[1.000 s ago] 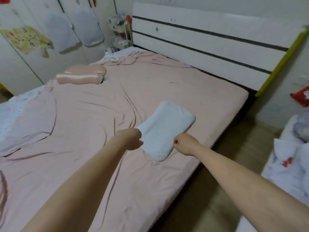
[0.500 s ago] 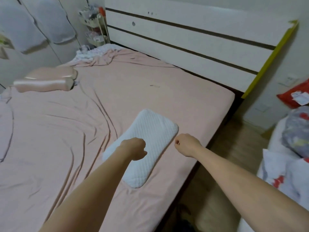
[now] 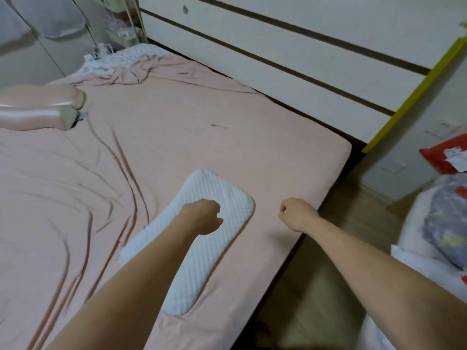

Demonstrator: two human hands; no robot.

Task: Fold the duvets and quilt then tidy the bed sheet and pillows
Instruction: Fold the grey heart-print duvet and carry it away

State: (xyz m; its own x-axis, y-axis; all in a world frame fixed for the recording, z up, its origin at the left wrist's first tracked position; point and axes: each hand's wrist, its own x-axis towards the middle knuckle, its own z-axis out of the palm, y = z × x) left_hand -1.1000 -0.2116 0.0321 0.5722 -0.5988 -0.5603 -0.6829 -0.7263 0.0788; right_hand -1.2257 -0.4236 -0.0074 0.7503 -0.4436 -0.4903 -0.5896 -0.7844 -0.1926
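Observation:
A white ribbed pillow [image 3: 202, 248] lies flat on the pink bed sheet [image 3: 227, 147] near the bed's right edge. My left hand [image 3: 202, 215] hovers over the pillow's upper half with its fingers curled into a fist, and nothing shows in it. My right hand [image 3: 294, 213] is also a fist, just right of the pillow above the sheet near the mattress edge, with no fabric visibly pulled up. Two shiny pink pillows [image 3: 38, 109] lie at the far left. The sheet is creased on the left and bunched at the far corner [image 3: 131, 69].
The white headboard [image 3: 278, 59] with dark stripes runs along the back. Wooden floor [image 3: 316, 286] lies right of the bed. A pile of white and patterned bedding [image 3: 442, 236] sits at the right edge, below a red item [image 3: 442, 157]. A small shelf rack [image 3: 121, 26] stands at the far corner.
Both hands have come off the white pillow's corners. The left fist is now over the pillow and the right one is apart from it. The view has shifted towards the headboard.

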